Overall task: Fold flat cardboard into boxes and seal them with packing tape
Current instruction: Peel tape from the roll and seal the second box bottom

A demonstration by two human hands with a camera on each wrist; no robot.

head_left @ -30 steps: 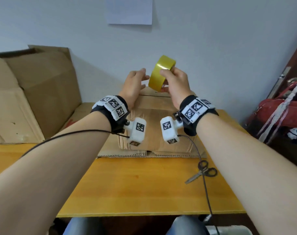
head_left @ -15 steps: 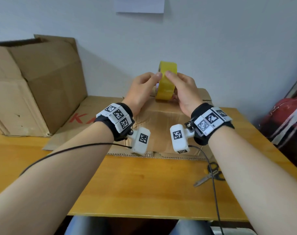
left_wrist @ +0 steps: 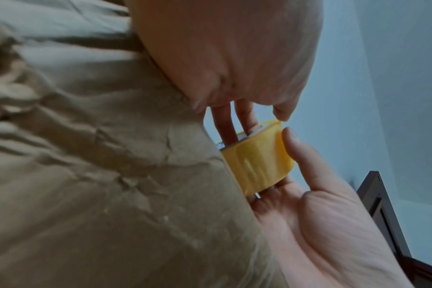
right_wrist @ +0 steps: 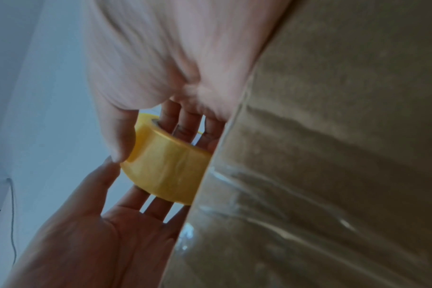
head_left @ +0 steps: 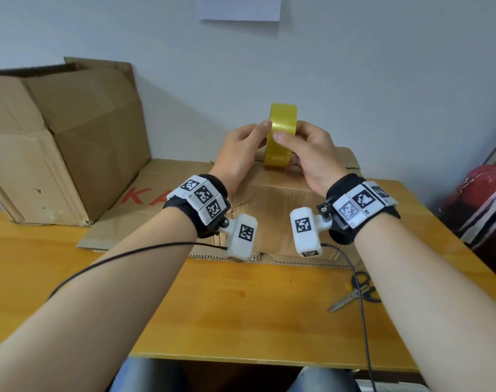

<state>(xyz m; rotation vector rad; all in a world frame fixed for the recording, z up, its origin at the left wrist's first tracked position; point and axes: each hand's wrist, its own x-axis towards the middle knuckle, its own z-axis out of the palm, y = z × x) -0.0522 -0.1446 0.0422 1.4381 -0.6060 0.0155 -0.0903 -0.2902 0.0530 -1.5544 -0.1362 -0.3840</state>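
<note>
A yellow packing tape roll (head_left: 280,137) stands on edge just above the far top of a folded cardboard box (head_left: 269,210). My left hand (head_left: 249,137) grips the roll from the left, thumb tip on its outer band. My right hand (head_left: 300,142) grips it from the right, thumb laid across the band. In the left wrist view my left fingers (left_wrist: 234,124) reach into the core of the roll (left_wrist: 257,163). In the right wrist view my right thumb (right_wrist: 116,136) presses the roll (right_wrist: 168,167) and the fingers sit in the core.
A large open cardboard box (head_left: 57,137) stands at the left by the wall. A flat cardboard sheet with red letters (head_left: 145,193) lies under the folded box. Scissors (head_left: 354,295) lie on the wooden table (head_left: 241,321) at the right. A red bag (head_left: 484,199) sits beyond the right edge.
The tape roll came down from mid-air toward the box top and turned edge-on to me. My left hand closed in and took hold of it beside the right hand.
</note>
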